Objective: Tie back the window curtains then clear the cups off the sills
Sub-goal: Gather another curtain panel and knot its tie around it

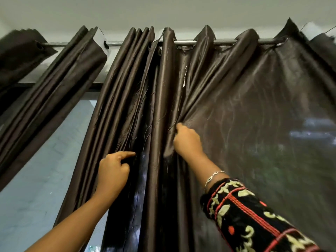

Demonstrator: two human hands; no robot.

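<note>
Gathering curtain [245,106], likely toward 9 o'clock. Right hand [187,140] is at frame centre, fingers closed on a fold. Left hand [113,170], at its 8 o'clock, has index straight along a pleat and the other fingers curled into fabric. Curtain hangs off rod [196,41] at 12, bunched at centre, flat out to 3.

Risks: a hard tug could jam the eyelets on the rod or widen the pale nick [184,77].

Hidden: cups, sills and any tieback are out of frame. Right fingertips are buried in the fold. The 3 o'clock side is blurred.
</note>
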